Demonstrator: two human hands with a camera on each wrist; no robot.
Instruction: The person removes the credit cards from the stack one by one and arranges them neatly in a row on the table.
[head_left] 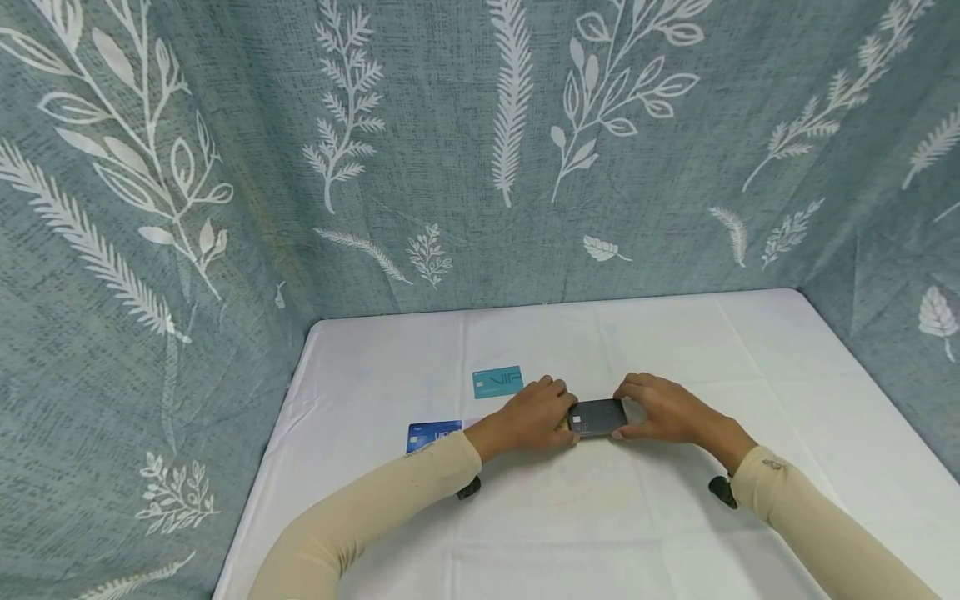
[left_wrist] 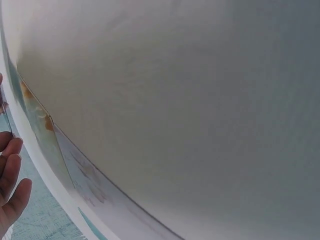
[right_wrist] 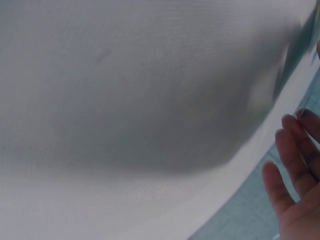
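Note:
A black card [head_left: 597,417] with a small light chip lies between my hands in the head view. My left hand [head_left: 534,415] grips its left end, with thumb at the near edge and fingers at the far edge. The right hand [head_left: 663,410] pinches the right end in the same way. Under the left hand a bit of a yellowish card [head_left: 562,424] shows; most of it is hidden. The left wrist view shows a card with orange marks [left_wrist: 41,120] beside a pale card [left_wrist: 97,182]. Each wrist view catches only part of its hand's fingers.
A teal VIP card [head_left: 497,382] lies beyond the left hand. To the left is a blue card [head_left: 431,433], partly covered by the left sleeve. All are on a white-covered table [head_left: 390,358], with a leaf-patterned curtain [head_left: 450,167] around its back and sides.

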